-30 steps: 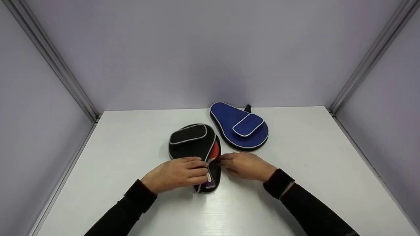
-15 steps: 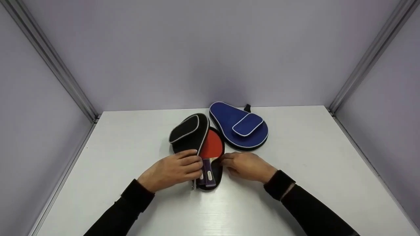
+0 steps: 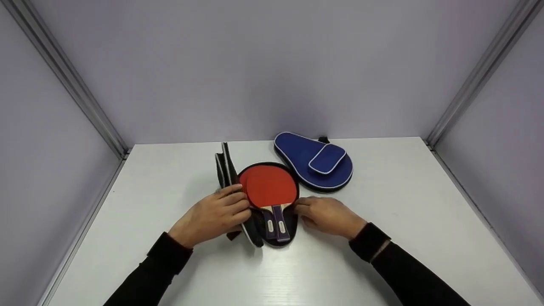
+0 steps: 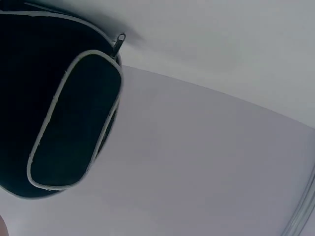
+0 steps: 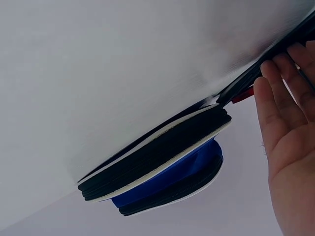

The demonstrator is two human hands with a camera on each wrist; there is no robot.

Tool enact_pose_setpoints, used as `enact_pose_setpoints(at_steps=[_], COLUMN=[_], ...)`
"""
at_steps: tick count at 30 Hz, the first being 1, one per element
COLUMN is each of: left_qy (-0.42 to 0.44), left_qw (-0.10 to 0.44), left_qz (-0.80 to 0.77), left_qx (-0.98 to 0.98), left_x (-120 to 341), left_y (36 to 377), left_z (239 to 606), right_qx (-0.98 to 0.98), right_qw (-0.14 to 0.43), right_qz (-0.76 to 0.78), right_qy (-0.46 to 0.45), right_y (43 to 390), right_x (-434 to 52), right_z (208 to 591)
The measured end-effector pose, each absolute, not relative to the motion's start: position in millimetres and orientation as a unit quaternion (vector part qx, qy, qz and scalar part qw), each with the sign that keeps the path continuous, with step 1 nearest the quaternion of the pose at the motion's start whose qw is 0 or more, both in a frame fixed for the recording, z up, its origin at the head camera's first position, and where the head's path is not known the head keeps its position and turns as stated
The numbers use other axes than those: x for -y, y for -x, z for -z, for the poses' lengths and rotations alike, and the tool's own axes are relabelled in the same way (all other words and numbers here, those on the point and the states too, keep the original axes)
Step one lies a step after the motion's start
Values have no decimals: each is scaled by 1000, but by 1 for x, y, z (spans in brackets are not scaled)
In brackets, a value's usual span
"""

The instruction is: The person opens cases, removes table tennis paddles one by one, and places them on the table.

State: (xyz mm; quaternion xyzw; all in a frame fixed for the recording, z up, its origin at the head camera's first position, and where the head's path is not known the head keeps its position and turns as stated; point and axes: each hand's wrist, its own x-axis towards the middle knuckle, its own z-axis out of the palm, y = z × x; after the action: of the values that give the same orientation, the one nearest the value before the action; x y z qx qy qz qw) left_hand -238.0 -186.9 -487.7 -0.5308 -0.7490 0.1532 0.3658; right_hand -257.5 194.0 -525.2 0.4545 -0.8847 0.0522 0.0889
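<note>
A black paddle case (image 3: 272,238) lies open on the white table (image 3: 382,255). My left hand (image 3: 231,204) grips its lid (image 3: 225,168), which stands upright at the left. In the left wrist view the lid's pocket side (image 4: 74,118) and zipper pull (image 4: 119,40) show. Red-faced paddles (image 3: 270,187) lie in the lower half, with two purple handles (image 3: 275,225) side by side pointing toward me. My right hand (image 3: 314,212) rests with straight fingers (image 5: 285,128) against the case's right edge (image 5: 256,73).
A closed blue paddle case (image 3: 314,163) lies just behind and to the right of the black one, close to the back wall; the right wrist view shows that blue case (image 5: 167,182) too. Grey walls enclose the table on three sides.
My left hand has swung the black lid up and over to the left, from nearly flat to upright. The red paddle faces and both handles are now uncovered. The right hand stayed at the case's edge.
</note>
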Motion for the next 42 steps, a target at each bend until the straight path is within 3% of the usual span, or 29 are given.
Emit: enact_pose_setpoints(at_steps=[9, 22, 31, 42], left_qy=[505, 478, 460, 447], left_qw=[327, 173, 65, 43], left_qz=[-153, -142, -51, -30], left_qx=[784, 849, 884, 893], left_x=[201, 208, 211, 211], left_y=[235, 220, 216, 214], left_z=[493, 507, 511, 514], right_qx=[894, 895, 892, 886], right_qw=[84, 86, 83, 88], right_qz=[-58, -67, -68, -53], right_qy=[-437, -432, -438, -453], right_y=[256, 254, 253, 245], right_x=[-213, -233, -232, -233], right_z=[524, 524, 522, 520])
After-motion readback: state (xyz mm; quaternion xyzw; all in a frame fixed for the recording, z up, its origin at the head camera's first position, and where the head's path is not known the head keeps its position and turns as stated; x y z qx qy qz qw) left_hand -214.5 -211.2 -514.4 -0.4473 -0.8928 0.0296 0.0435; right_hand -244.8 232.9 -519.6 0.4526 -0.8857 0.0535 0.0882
